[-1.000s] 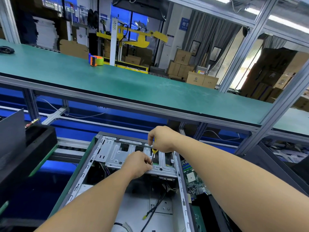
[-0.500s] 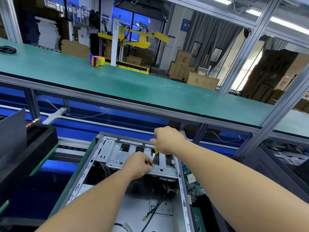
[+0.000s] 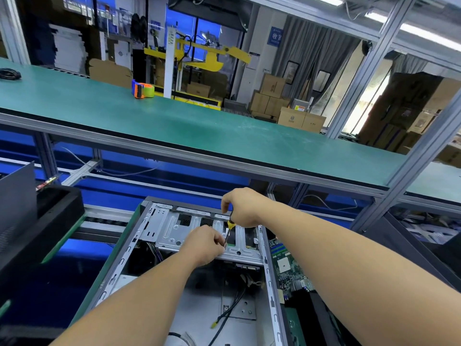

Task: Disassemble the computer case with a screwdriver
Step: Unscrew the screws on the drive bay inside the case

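While gripped, screwdriver (image 3: 229, 230) over bracket (image 3: 174, 233)

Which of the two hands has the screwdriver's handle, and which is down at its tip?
The right hand grips the screwdriver by its handle; the left hand sits lower, pinching near the tip on the drive cage.

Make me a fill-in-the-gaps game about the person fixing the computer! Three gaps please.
1. The right hand grips the handle of a ____, which has a yellow band.
2. The left hand pinches the tool's thin metal shaft low down, over the silver drive cage inside the open ____.
3. The orange and blue tape dispenser sits on the upper shelf, whose top is coloured ____.

Missing words: screwdriver; computer case; green
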